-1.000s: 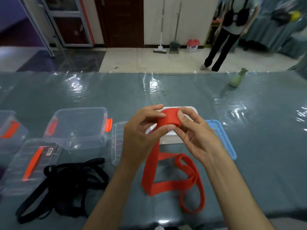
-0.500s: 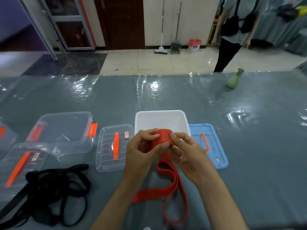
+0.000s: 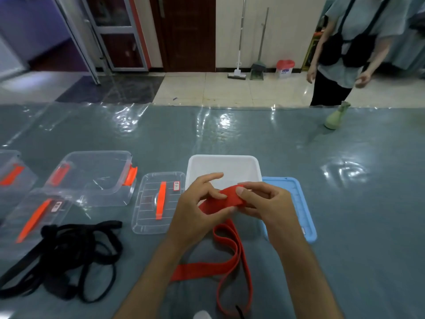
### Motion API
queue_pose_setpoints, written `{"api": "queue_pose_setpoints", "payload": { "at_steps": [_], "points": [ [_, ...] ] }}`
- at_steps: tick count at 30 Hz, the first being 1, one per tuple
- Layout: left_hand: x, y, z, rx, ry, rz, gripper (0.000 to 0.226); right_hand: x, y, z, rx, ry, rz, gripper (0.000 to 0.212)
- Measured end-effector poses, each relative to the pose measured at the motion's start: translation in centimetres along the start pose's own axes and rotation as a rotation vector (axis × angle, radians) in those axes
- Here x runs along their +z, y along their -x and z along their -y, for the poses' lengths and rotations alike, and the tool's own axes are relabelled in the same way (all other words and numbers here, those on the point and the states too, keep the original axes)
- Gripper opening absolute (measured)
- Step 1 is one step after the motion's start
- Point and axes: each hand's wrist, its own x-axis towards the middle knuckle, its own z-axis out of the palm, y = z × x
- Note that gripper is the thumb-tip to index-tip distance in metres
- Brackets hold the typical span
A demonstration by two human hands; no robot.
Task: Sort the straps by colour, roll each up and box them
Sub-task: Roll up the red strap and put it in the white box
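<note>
Both hands, left (image 3: 195, 208) and right (image 3: 264, 203), pinch the red strap (image 3: 226, 200) mid-roll above the white box (image 3: 224, 163), its tail trailing below the wrists; black straps (image 3: 66, 256) left of the hands lie unrolled, so nothing appears boxed yet.

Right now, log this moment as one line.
both hands rolling red strap | tail on table | white box empty | black straps unsorted
</note>
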Motion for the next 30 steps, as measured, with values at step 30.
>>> {"api": "queue_pose_setpoints", "payload": {
  "at_steps": [30],
  "points": [
    [-1.1, -1.0, -0.9, -0.038, -0.041, 0.111, 0.03, -0.4, 0.2, -1.0, -0.058, -0.049, 0.037, 0.016]
  ]
}}
